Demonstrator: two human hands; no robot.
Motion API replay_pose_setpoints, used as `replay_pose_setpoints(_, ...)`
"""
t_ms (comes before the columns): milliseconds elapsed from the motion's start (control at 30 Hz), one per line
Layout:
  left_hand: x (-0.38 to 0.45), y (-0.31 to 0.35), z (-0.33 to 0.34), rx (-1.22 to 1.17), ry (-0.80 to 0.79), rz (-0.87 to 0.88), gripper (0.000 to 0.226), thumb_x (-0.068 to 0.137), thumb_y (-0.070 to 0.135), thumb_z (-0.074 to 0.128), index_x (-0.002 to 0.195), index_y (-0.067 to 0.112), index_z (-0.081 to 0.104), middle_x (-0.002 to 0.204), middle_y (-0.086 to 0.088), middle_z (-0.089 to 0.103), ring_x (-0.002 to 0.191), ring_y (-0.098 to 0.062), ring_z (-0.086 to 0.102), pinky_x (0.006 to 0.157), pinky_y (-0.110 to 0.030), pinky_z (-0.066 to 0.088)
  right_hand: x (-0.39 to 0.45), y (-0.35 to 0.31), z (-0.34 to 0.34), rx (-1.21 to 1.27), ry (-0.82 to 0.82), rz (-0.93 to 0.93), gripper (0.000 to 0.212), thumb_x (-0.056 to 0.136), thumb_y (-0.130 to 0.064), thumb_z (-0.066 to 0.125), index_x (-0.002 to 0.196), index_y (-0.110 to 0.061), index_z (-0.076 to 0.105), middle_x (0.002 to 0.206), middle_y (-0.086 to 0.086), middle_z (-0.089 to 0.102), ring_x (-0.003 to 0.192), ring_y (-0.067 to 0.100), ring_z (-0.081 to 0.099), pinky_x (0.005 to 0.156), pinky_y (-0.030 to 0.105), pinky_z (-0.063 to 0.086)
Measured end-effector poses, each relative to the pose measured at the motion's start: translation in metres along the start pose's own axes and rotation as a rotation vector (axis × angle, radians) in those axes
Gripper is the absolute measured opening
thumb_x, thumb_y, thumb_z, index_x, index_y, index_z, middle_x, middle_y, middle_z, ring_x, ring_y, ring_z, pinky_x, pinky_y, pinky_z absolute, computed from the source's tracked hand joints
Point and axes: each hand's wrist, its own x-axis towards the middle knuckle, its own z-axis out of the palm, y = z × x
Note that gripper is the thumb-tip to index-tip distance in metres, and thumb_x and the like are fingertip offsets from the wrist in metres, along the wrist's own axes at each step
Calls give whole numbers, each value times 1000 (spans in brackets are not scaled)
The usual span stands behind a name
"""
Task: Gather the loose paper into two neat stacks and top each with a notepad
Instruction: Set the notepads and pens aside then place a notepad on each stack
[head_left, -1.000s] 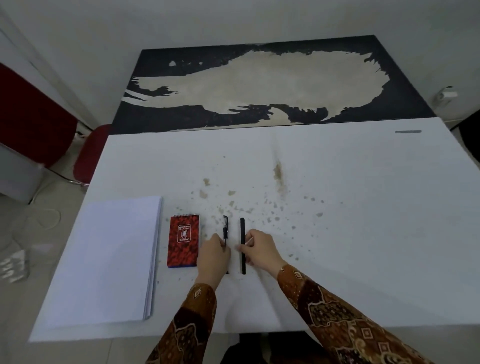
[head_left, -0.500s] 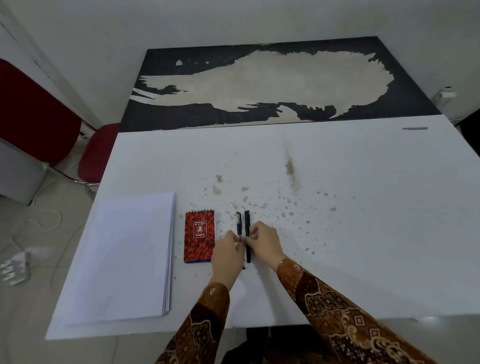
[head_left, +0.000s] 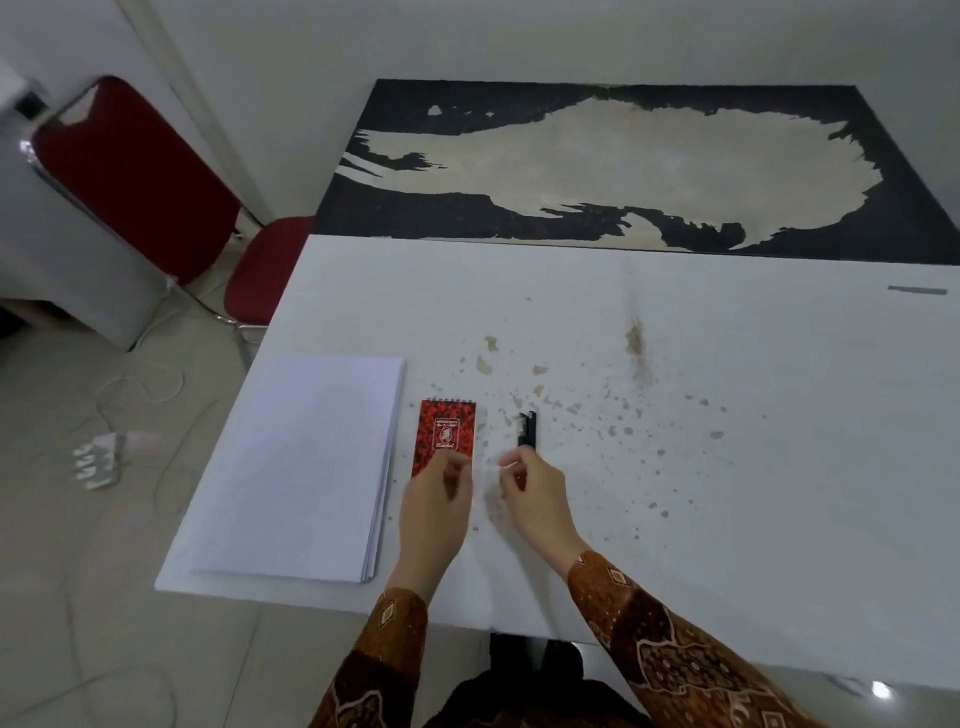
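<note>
Paper (head_left: 301, 467) lies in one neat stack at the left end of the white table (head_left: 727, 415). Just right of that stack sits a red notepad (head_left: 447, 434); the left hand (head_left: 436, 499), blurred, hovers over its near end, grip unclear. Farther right, the right hand (head_left: 535, 491) curls around two black pens (head_left: 527, 428).

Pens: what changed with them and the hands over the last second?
The two pens were pushed together side by side. The left hand left them and now overlaps the red notepad; the right hand stays at them. Paper stack unchanged.
</note>
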Motion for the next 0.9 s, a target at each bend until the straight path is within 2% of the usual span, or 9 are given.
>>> replay_pose_setpoints(133, 2, -31, -44, 0, 209, -69, 10, 93, 13, 55, 99, 15, 62, 87, 2, 64, 79, -13, 60, 63, -12, 40, -13, -18, 34, 45, -218, 22, 11, 94, -13, 51, 95, -17, 62, 81, -9, 60, 80, 12, 61, 70, 17, 46)
replay_pose_setpoints(200, 10, -55, -69, 26, 286, -104, 14, 93, 12, 55, 105, 12, 62, 94, -2, 62, 85, -17, 59, 68, -17, 42, -20, -29, 56, 59, -307, 54, 15, 95, -13, 50, 102, -17, 63, 90, -5, 61, 85, 12, 60, 71, 13, 45)
replay_pose_setpoints(267, 20, -77, -91, 66, 331, -140, 19, 92, 13, 56, 110, 10, 61, 104, -7, 60, 95, -22, 57, 79, -30, 47, -27, -38, 75, 59, -367, 65, 23, 95, -15, 49, 115, -13, 60, 103, 0, 60, 86, 8, 56, 70, 9, 43)
replay_pose_setpoints(367, 33, -111, -124, 159, 337, -260, 31, 92, 16, 57, 122, 9, 56, 121, -16, 55, 112, -32, 52, 94, -44, 44, -33, -50, 106, -2, -387, 77, 40, 95, -19, 51, 134, -12, 48, 130, 4, 52, 107, 11, 52, 90, 18, 40)
replay_pose_setpoints(433, 42, -129, -145, 215, 284, -365, 42, 90, 18, 58, 130, 7, 50, 132, -20, 49, 121, -36, 45, 100, -46, 38, -36, -58, 129, -16, -348, 108, 49, 95, -22, 50, 142, -14, 37, 143, 3, 42, 127, 15, 42, 107, 26, 33)
replay_pose_setpoints(500, 48, -143, -161, 255, 209, -421, 53, 88, 20, 61, 137, 6, 43, 137, -22, 44, 126, -38, 40, 104, -48, 34, -40, -61, 149, 3, -294, 153, 56, 95, -24, 50, 146, -14, 28, 149, 0, 34, 137, 15, 31, 114, 28, 24)
replay_pose_setpoints(600, 49, -158, -173, 242, 138, -433, 60, 88, 21, 62, 140, 5, 37, 140, -22, 43, 129, -38, 37, 104, -49, 34, -46, -61, 170, 7, -194, 183, 58, 95, -23, 50, 147, -14, 26, 147, 0, 33, 139, 17, 28, 115, 31, 23)
replay_pose_setpoints(733, 50, -164, -178, 198, 102, -414, 59, 89, 21, 61, 140, 5, 37, 140, -21, 42, 131, -37, 32, 104, -46, 33, -48, -63, 175, 29, -20, 172, 38, 91, -14, 52, 128, -14, 41, 117, -6, 43, 117, 14, 40, 104, 27, 30)
replay_pose_setpoints(900, 53, -162, -180, 156, 72, -413, 54, 90, 22, 59, 139, 10, 39, 138, -18, 45, 130, -35, 33, 102, -47, 34, -44, -67, 179, 67, -36, 221, 46, 93, -13, 51, 136, -12, 37, 122, 0, 51, 119, 19, 48, 96, 22, 35)
